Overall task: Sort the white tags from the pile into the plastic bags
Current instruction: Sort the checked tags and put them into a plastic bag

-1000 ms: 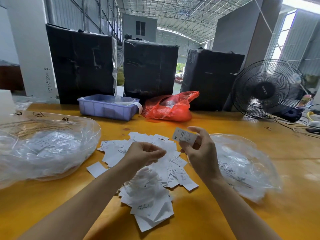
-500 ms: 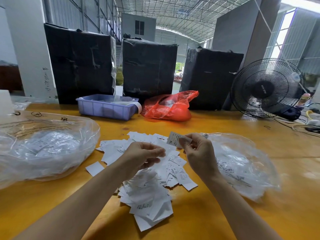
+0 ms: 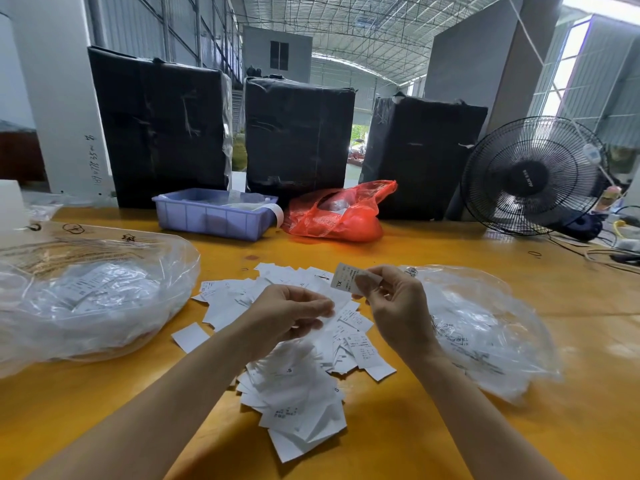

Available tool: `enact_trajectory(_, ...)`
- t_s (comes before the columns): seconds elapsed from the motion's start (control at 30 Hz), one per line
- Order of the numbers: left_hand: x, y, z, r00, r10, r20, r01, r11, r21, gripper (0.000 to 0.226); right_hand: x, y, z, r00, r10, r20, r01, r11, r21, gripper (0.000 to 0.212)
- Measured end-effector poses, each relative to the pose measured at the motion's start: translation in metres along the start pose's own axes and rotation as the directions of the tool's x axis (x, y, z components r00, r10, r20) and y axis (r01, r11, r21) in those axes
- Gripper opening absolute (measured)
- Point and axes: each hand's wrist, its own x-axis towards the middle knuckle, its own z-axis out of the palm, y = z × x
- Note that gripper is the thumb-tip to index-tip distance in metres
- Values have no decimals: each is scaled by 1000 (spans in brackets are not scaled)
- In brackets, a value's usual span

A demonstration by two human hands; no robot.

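Observation:
A pile of white tags (image 3: 294, 386) lies spread on the yellow table between my arms. My right hand (image 3: 398, 310) pinches one white tag marked XL (image 3: 346, 278) just above the pile's far edge. My left hand (image 3: 287, 313) hovers over the pile with its fingers curled; a thin white tag edge seems to sit at its fingertips. A clear plastic bag holding tags (image 3: 90, 299) lies at the left. A second clear plastic bag with tags (image 3: 485, 334) lies at the right, just beyond my right hand.
A purple plastic bin (image 3: 211, 216) and a red plastic bag (image 3: 339, 213) stand at the table's far side before three black-wrapped boxes (image 3: 298, 133). A black fan (image 3: 530, 174) and cables occupy the far right. Cardboard lies under the left bag.
My right hand has lowered the held tag toward the pile and turned it, so its XL print shows. My left hand stays almost still above the pile.

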Motion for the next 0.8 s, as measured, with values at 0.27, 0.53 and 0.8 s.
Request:
enact_trajectory(0.27, 0, 0, 1, 1000, -1, 13, 1, 1000, 13, 9, -1, 2, -1, 999, -24, 29, 26, 997, -71, 19)
enact_trajectory(0.53, 2, 1, -5, 999, 3, -41, -3, 1000, 11, 8, -2, -2, -1, 986, 58, 159, -38, 992, -121, 22)
enact_trajectory(0.8, 4, -1, 2, 993, 17, -118, -12, 999, 42, 31, -3, -3, 1, 872, 252, 419, -222, 968, -119, 19)
